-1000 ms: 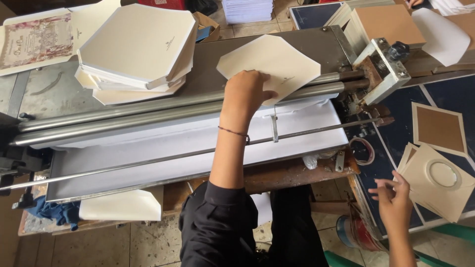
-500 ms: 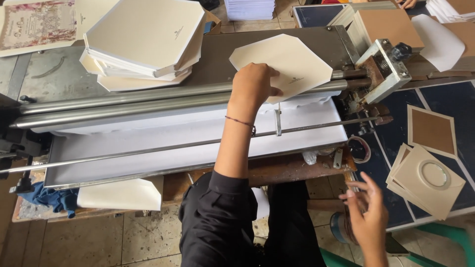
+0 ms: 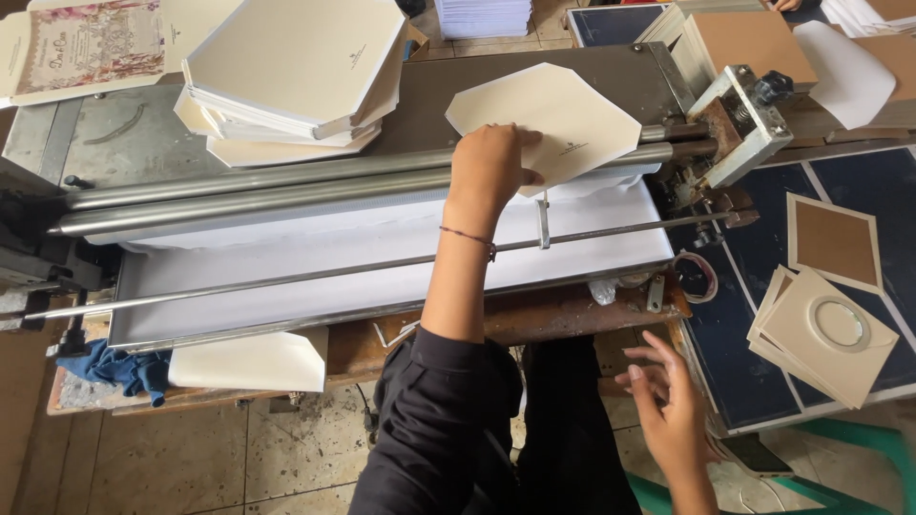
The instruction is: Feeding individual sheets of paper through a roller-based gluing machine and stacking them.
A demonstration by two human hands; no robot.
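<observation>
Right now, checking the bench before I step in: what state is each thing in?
Left hand: pressing flat on the cream sheet.
Cream sheet: lying over the rollers, unfolded.
Right hand: open, empty, off the bench.
Rollers: bare to the left of the sheet.
Sheet stack: piled, fanned unevenly.
Blue cloth: crumpled.

left hand (image 3: 491, 167) covers part of the cream sheet (image 3: 549, 119), small print on it perhaps a logo, too small

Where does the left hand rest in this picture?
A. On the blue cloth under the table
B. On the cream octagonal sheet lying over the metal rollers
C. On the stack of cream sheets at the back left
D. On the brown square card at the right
B: the left hand lies flat on the cream octagonal sheet over the metal rollers.
</observation>
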